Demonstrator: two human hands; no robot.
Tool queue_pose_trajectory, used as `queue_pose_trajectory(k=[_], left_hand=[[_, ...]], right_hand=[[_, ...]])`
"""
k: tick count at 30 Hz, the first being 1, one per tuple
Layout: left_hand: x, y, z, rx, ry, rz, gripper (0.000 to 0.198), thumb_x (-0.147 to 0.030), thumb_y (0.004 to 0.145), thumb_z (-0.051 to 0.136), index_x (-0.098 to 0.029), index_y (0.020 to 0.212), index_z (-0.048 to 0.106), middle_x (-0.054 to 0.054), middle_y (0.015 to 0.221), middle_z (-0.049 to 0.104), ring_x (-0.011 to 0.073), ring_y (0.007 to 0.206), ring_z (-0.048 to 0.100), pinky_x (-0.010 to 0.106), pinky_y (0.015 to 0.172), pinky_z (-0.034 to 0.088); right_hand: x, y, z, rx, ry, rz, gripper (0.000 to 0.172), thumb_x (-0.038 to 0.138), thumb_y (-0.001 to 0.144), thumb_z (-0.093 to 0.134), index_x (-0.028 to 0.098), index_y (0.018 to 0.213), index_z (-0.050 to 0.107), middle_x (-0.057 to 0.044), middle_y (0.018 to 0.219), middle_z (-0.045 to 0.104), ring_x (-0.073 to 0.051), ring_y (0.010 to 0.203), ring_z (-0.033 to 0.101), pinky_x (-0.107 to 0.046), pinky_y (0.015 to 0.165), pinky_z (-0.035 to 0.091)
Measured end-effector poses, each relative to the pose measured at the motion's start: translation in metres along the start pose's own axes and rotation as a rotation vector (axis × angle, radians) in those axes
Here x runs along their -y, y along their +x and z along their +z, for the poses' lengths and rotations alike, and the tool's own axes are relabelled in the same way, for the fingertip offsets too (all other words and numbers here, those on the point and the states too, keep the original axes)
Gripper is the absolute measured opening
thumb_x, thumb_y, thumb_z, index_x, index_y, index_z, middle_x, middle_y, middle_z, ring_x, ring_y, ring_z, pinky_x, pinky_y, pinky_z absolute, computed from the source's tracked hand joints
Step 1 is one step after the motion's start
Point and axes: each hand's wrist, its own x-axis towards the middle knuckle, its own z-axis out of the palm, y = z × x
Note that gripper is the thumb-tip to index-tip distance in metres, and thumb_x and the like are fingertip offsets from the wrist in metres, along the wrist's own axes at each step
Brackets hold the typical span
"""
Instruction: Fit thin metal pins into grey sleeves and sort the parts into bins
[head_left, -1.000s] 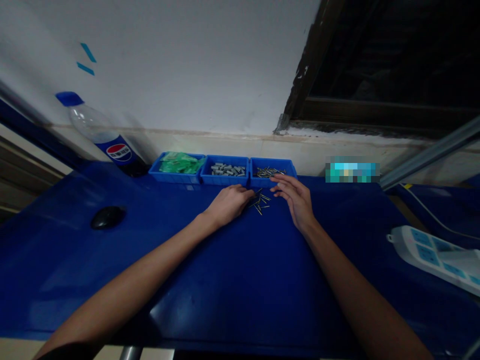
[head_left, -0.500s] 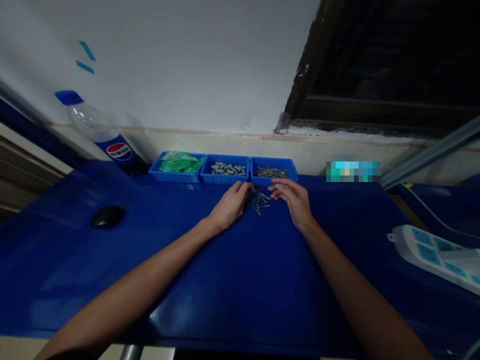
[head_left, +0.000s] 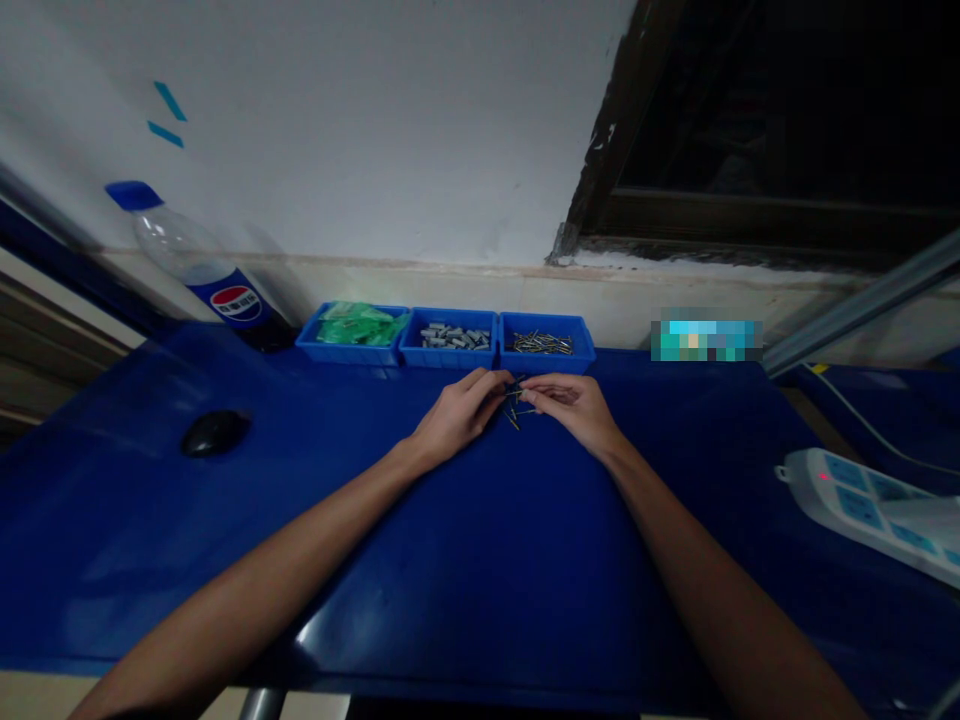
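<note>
Fingers of the left hand are bent, their tips drawn in against a few loose screws on the bench; those of the right hand curl in from the opposite side, thumb and forefinger nearly together. Whether either pinches a screw is too small and dark to tell. Taking the loose screws as the clock's centre, the left hand sits at nine, the right at three.

More such pieces fill the right-hand bin at one o'clock. The middle bin, at eleven, holds short grey cylinders, and a black mouse lies well apart at nine.

Each screw looks thin, stiff and metallic, so I would expect it to be light, hard to damage, and apt to roll or slip from smooth fingertips. Mid-shank, between thumb and forefinger, seems the surest hold; crossed ones may drag a neighbour along, so lifting an end first should help.
</note>
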Motion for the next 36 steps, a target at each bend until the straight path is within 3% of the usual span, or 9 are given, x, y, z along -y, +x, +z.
queue_pose_trajectory(k=[13,19,21,25,28,31,36], left_hand=[[-0.003,0.000,-0.003,-0.051,0.009,0.072,0.023,-0.021,0.110,0.053,-0.020,0.131,0.062,0.008,0.114,0.073,0.0161,0.101,0.073,0.029,0.090,0.060],[-0.007,0.003,-0.004,-0.033,0.076,-0.042,0.028,-0.032,0.110,0.054,-0.016,0.132,0.063,0.012,0.115,0.075,0.0217,0.104,0.074,0.038,0.094,0.062],[-0.009,0.005,-0.004,0.012,0.105,-0.060,0.032,-0.033,0.112,0.049,-0.015,0.133,0.063,0.014,0.123,0.074,0.0247,0.113,0.073,0.043,0.101,0.060],[-0.013,0.010,-0.005,0.234,0.148,0.066,0.041,-0.036,0.113,0.045,-0.016,0.144,0.062,0.013,0.148,0.066,0.0295,0.143,0.056,0.052,0.121,0.046],[-0.015,0.012,-0.004,0.338,0.187,0.086,0.046,-0.039,0.113,0.042,-0.016,0.151,0.058,0.013,0.158,0.058,0.0318,0.156,0.041,0.056,0.125,0.039],[-0.015,0.011,-0.003,0.342,0.202,0.034,0.047,-0.038,0.113,0.040,-0.014,0.149,0.059,0.014,0.154,0.061,0.0312,0.151,0.049,0.054,0.121,0.043],[-0.009,0.007,0.001,0.238,0.256,0.008,0.037,-0.026,0.110,0.047,-0.012,0.136,0.069,0.016,0.136,0.073,0.0302,0.131,0.067,0.051,0.109,0.054]], right_hand=[[-0.004,0.002,0.000,0.005,0.003,0.000,0.029,0.044,0.073,0.092,0.023,0.092,0.086,-0.007,0.087,0.084,-0.022,0.076,0.077,-0.038,0.074,0.063],[0.001,0.003,0.000,-0.119,-0.001,-0.018,0.026,0.045,0.074,0.091,0.024,0.086,0.085,-0.006,0.080,0.082,-0.021,0.069,0.074,-0.036,0.065,0.061],[0.002,0.004,-0.002,-0.189,0.018,-0.049,0.026,0.043,0.077,0.089,0.025,0.095,0.085,-0.006,0.090,0.084,-0.021,0.073,0.074,-0.036,0.066,0.060],[0.003,0.005,-0.007,-0.218,0.037,-0.115,0.047,0.040,0.083,0.083,0.031,0.129,0.076,-0.008,0.129,0.079,-0.023,0.089,0.075,-0.038,0.071,0.059],[0.002,0.005,-0.009,-0.210,0.032,-0.116,0.047,0.039,0.087,0.079,0.031,0.133,0.073,-0.009,0.130,0.078,-0.023,0.088,0.074,-0.039,0.072,0.058],[0.003,0.005,-0.008,-0.211,0.064,-0.090,0.039,0.037,0.087,0.078,0.029,0.124,0.076,-0.008,0.122,0.080,-0.020,0.082,0.073,-0.037,0.070,0.056],[0.006,0.005,-0.007,-0.214,0.096,-0.057,0.034,0.036,0.085,0.078,0.028,0.118,0.077,-0.007,0.118,0.082,-0.018,0.078,0.072,-0.035,0.068,0.054]])
